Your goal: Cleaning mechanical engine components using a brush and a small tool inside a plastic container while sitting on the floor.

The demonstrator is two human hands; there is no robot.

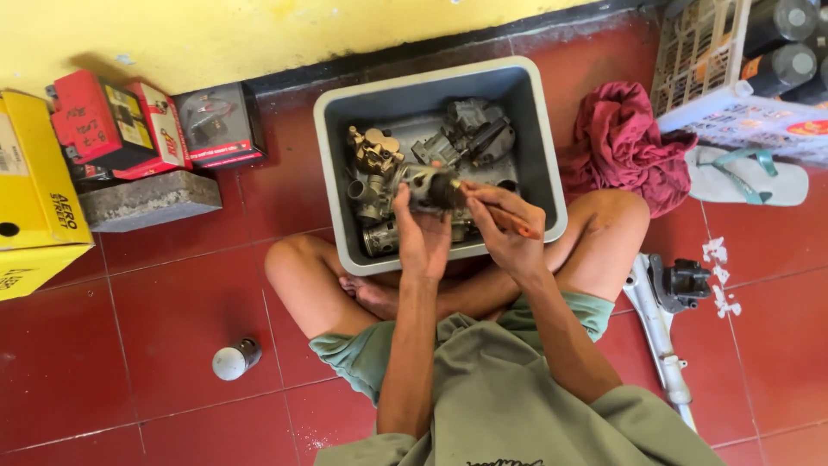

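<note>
I sit cross-legged on a red tiled floor with a grey plastic tub (536,129) in front of my shins. My left hand (420,235) grips a grimy metal carburetor body (434,189) over the tub's near side. My right hand (503,229) holds a thin orange-handled tool (511,221) whose tip touches the right side of that part. Inside the tub lie several other metal engine parts, among them a brass-coloured piece (373,149) and a dark grey casting (473,131).
Left: a yellow carton (34,194), red boxes (108,125), a dark box (217,125), a grey stone block (147,200), a small white-capped can (235,358). Right: a red rag (628,145), a flip-flop (746,177), a white crate (733,78), a metal lever part (668,298).
</note>
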